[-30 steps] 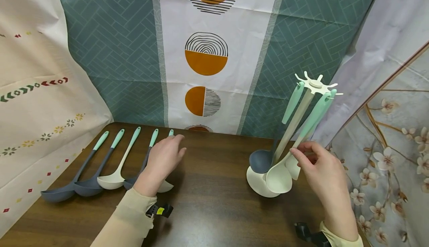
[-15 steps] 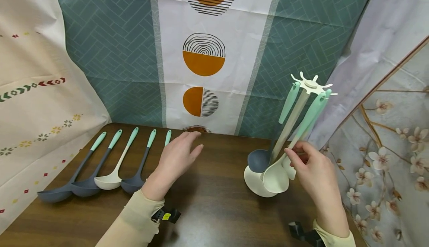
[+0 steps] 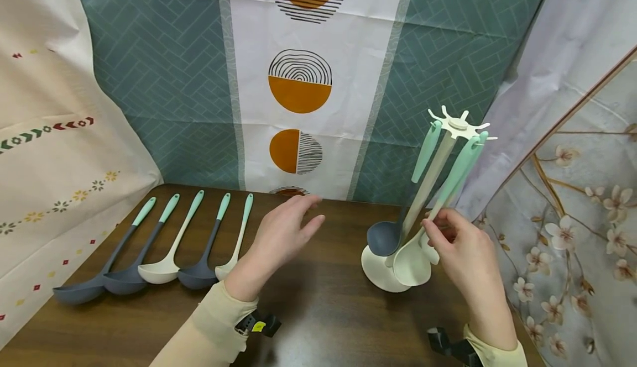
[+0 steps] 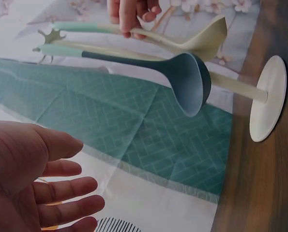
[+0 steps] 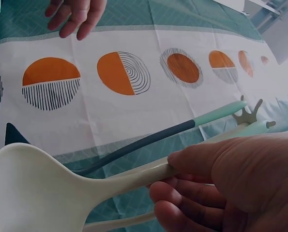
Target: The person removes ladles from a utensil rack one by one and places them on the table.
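My right hand (image 3: pixel 463 251) pinches the neck of a cream ladle (image 3: pixel 412 265) between thumb and fingers. The ladle's mint handle reaches up to a prong of the cream utensil stand (image 3: pixel 375 272), bowl hanging low near the base. Behind it, another cream utensil (image 3: pixel 431 250) is mostly hidden. On the stand's left side hangs a dark blue-grey ladle (image 3: pixel 384 239) with a mint handle top. My left hand (image 3: pixel 282 233) is in the air over the table, fingers extended and holding nothing; in the left wrist view its palm and spread fingers (image 4: pixel 71 188) show.
Several ladles lie in a row on the left of the wooden table (image 3: pixel 328 323): dark ones (image 3: pixel 199 276) and cream ones (image 3: pixel 160 272), all with mint handle ends. A patterned cloth (image 3: pixel 199 79) hangs behind the table, and a floral cloth (image 3: pixel 562 234) covers the right side.
My left hand has moved right, away from the row of ladles, uncovering the rightmost cream one. My right hand stays at the cream ladle's neck; the view has shifted slightly.
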{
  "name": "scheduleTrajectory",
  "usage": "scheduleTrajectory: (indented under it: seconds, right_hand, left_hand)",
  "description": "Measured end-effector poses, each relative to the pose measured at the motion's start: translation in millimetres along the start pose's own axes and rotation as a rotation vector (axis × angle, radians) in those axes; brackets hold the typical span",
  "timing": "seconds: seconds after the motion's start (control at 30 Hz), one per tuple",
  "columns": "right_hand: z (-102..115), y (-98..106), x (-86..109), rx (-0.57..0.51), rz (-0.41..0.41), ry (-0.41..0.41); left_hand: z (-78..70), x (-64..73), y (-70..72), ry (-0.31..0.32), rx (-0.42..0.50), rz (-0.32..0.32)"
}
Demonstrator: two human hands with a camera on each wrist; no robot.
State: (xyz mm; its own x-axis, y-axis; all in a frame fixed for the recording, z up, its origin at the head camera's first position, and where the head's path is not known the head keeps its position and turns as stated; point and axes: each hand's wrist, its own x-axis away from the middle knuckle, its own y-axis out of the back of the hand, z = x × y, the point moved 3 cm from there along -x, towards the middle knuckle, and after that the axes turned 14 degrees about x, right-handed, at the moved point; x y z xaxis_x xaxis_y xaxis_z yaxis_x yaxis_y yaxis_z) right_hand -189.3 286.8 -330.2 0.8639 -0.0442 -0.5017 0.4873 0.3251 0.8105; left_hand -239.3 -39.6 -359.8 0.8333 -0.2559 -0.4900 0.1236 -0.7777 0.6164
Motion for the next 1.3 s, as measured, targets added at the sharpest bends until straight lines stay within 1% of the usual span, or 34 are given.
scheduleTrajectory:
  seconds: [0.13, 0.37, 0.6, 0.8, 1.1, 1.3]
  right_hand:
    - [-1, -1, 0.3, -0.003, -0.008, 0.001]
    - [1, 0, 0.1, 0.004, -0.039, 0.038]
    - [6, 0, -0.6, 0.031, -0.06, 0.06]
    - [9, 0, -0.2, 0.029, -0.066, 0.067]
    - [10, -1, 2.1, 0.026, -0.053, 0.079]
    - [11, -1, 3.3, 0.021, -0.057, 0.089]
  left_hand:
    - [-6.3, -3.7, -7.6, -0.015, 0.025, 0.006]
    - [-18.8, -12.8, -28.9, -0.076, 0.095, 0.011]
    - [-30.7, -27.2, -49.9, -0.095, 0.18, 0.015]
    - [-40.2, -38.0, -64.0, -0.094, 0.256, 0.038]
    - [-51.7, -50.9, -82.4, -0.091, 0.322, 0.081]
    - [-55.1, -59.6, -95.5, -0.067, 0.384, 0.119]
